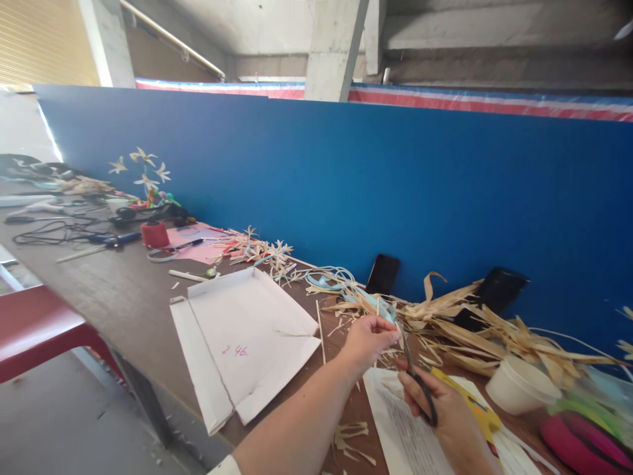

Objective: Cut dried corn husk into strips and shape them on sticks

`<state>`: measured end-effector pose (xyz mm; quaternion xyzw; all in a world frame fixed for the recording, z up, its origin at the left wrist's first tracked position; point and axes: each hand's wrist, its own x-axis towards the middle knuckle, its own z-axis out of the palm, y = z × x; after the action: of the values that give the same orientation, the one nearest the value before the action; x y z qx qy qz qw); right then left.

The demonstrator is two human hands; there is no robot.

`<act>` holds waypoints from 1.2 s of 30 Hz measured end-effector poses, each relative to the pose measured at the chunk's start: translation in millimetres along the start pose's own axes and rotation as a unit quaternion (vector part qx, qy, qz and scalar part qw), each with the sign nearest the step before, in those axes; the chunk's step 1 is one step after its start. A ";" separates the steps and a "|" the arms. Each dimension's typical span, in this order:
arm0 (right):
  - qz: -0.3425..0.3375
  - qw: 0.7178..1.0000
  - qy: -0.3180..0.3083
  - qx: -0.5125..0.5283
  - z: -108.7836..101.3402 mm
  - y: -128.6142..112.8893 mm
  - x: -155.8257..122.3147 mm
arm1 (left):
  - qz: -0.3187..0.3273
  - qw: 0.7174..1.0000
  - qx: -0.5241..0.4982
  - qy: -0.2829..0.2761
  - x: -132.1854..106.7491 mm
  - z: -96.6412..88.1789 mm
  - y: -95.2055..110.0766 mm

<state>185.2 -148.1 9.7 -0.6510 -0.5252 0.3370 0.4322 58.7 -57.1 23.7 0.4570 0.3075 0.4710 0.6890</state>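
My left hand is closed in a pinch, with a small pale strip of dried husk at the fingertips. My right hand grips black-handled scissors, fingers through the loops. Their blades point up toward the pinched strip; whether they touch it is hard to make out. Beneath both hands lie cut husk scraps and a printed sheet of paper. Just beyond them spreads a heap of dried husks.
An opened white cardboard box lies left of my hands. Two dark phones lean by the blue partition. A white cup stands at the right. Husk flowers, red thread and cables sit farther left.
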 end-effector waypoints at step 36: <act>0.004 0.999 0.002 -0.033 3.3 -4.0 0.2 | 0.021 0.999 -0.022 0.034 4.2 0.1 -6.1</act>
<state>180.7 -146.9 12.1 -0.6680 -0.5322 0.3198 0.4103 62.5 -54.1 18.1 0.4320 0.3110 0.5069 0.6780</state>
